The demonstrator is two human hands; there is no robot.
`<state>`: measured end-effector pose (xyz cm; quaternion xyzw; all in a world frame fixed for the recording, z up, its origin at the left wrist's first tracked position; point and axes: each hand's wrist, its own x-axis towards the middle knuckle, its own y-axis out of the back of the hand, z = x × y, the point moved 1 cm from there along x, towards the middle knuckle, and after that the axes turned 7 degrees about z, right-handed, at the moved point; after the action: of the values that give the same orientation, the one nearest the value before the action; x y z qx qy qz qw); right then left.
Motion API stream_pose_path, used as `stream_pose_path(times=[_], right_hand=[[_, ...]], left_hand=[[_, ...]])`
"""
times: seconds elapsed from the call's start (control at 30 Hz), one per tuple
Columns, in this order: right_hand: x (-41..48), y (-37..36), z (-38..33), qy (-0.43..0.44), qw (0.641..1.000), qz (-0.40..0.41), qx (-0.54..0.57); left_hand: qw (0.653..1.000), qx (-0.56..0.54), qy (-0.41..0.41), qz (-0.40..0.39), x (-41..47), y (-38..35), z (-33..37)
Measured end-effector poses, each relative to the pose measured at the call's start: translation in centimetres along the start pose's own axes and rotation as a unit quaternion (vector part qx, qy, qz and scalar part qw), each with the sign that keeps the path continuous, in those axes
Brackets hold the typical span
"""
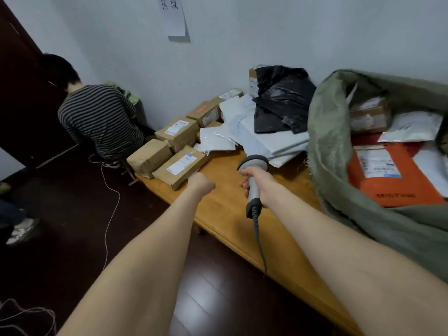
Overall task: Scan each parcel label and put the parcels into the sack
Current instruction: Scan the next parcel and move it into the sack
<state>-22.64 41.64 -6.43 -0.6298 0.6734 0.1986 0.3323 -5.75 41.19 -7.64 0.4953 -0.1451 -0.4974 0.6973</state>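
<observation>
My right hand (260, 185) grips a grey barcode scanner (253, 177) pointed away over the table, its cord hanging down. A red scan light falls on a far brown box (204, 112). My left hand (202, 184) reaches toward the nearest brown box (180, 167); its fingers are hidden behind the wrist. More brown boxes (178, 133), white mailers (242, 132) and a black bag (282, 103) are piled beyond. The green sack (339, 151) lies open at right, holding an orange parcel (397, 180) and several others.
The wooden table (232, 214) runs from centre to lower right. A person in a striped shirt (101, 117) crouches at the table's far left end, back turned. A white cable (109, 202) trails over the dark floor. A paper sign (173, 15) hangs on the wall.
</observation>
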Motion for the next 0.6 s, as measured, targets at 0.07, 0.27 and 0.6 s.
stream_pose_path(times=[0.07,0.27,0.6], right_hand=[[0.7,-3.1,1.4,-0.015,1.0,0.009,0.023],[3.8,-10.2,3.3,-0.035,0.997,0.034,0.058],[14.3,-19.5,1.8,-0.062,0.994,0.061,0.059]], left_hand=[[1.0,0.007,0.005,-0.008,1.7,1.3,-2.2],[1.0,0.008,0.004,-0.029,7.3,4.1,-6.2],[0.999,0.043,-0.005,-0.031,20.3,5.8,-8.5]])
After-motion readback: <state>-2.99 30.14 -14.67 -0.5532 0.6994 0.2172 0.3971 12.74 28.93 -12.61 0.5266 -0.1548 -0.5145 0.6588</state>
